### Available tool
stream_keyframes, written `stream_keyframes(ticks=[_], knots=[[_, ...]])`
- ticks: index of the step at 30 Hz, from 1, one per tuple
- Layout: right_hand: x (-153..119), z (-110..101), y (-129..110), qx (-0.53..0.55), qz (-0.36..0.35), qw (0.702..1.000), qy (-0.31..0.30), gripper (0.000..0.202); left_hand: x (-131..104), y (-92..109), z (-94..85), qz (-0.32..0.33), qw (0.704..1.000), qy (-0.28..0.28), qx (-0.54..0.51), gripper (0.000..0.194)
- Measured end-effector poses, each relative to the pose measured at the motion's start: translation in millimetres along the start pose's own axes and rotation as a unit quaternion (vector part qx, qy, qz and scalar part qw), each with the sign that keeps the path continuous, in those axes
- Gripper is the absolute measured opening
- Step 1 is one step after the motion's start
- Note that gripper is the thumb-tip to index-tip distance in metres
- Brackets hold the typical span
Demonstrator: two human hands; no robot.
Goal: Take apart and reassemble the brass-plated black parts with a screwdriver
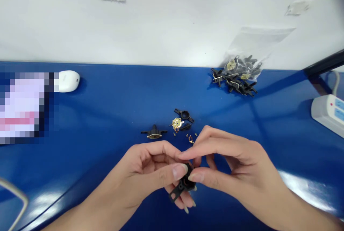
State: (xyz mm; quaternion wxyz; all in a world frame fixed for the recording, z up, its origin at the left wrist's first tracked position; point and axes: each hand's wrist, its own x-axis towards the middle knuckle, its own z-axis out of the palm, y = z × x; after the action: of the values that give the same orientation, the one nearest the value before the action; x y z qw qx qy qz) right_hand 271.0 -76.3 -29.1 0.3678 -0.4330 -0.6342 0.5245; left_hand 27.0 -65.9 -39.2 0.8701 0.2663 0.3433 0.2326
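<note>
Beyond the hands, a brass plate [176, 123] is lying on the blue table [107, 116], and everything else is spreading out around it. Nearer the wearer than the plate and slightly to its right, the left hand [158, 173] is holding a black plastic housing [176, 192], its thumb closing on the top and its curled fingers supporting it from beneath. The right hand [233, 163] is bending over the same housing, its thumb tip touching the rim and its index finger reaching across to the left fingers; I cannot tell whether it is pinching something small as well.

Just behind the plate, a black two-armed bracket [185, 115] is lying flat; close to its right, a small black piece [186, 127] is resting. Small screws [174, 134] are scattering nearer the wearer than the plate, with a copper-coloured clip [190, 138] lying to its right. Left of the plate, another black housing [154, 131] is sitting. Far to its right and behind, a clear plastic bag [245, 50] is holding similar parts.
</note>
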Motion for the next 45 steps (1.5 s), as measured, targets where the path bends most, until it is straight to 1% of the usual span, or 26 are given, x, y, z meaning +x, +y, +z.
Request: stream_keyframes(ticks=[4,10,13,15,19,22,26,28,30,33,35,37,39,42,45], knots=[[-1,-5,0,-0.025,-0.027,0.999,-0.032,0.027,-2,-1,-0.7,-0.004,1.0,0.012,0.003,0.011],[0,-13,-1,-0.12,-0.086,0.986,-0.077,0.024,-4,-4,1.2,-0.004,0.999,0.049,0.023,0.012],[1,-14,-1,-0.184,-0.147,0.969,-0.071,0.018,-2,-5,2.2,-0.002,0.998,0.058,0.025,0.008],[0,-13,-1,-0.219,-0.17,0.959,-0.064,0.016,-2,-5,1.7,0.0,0.997,0.065,0.029,0.007],[-3,-11,2,-0.249,-0.18,0.95,-0.052,0.025,-3,-7,-1.4,0.02,0.996,0.081,0.031,0.008],[-5,-11,6,-0.262,-0.198,0.944,-0.044,0.027,-3,-8,-2.5,0.028,0.994,0.091,0.048,0.007],[-8,-13,10,-0.263,-0.183,0.946,-0.053,0.04,-3,-4,0.3,0.029,0.994,0.089,0.057,0.006],[-8,-14,11,-0.268,-0.18,0.944,-0.06,0.045,-3,-1,2.3,0.025,0.994,0.095,0.053,0.008],[-7,-14,9,-0.276,-0.182,0.942,-0.06,0.042,-2,0,3.3,0.015,0.994,0.1,0.051,0.01],[-4,-13,4,-0.268,-0.186,0.943,-0.062,0.026,-3,-2,2.3,0.017,0.995,0.088,0.052,0.011],[-1,-12,0,-0.254,-0.184,0.947,-0.068,0.017,-3,-3,1.3,0.021,0.995,0.086,0.054,0.014],[1,-10,-1,-0.249,-0.185,0.948,-0.067,0.016,-3,-2,1.6,0.024,0.994,0.093,0.058,0.018],[1,-9,0,-0.255,-0.199,0.945,-0.047,0.015,0,1,3.7,0.033,0.993,0.094,0.065,0.025],[0,-8,2,-0.273,-0.226,0.935,-0.009,0.011,7,9,9.1,0.045,0.992,0.092,0.074,0.042],[0,-8,4,-0.281,-0.232,0.931,0.004,0.01,13,15,12.6,0.052,0.992,0.094,0.068,0.051]])
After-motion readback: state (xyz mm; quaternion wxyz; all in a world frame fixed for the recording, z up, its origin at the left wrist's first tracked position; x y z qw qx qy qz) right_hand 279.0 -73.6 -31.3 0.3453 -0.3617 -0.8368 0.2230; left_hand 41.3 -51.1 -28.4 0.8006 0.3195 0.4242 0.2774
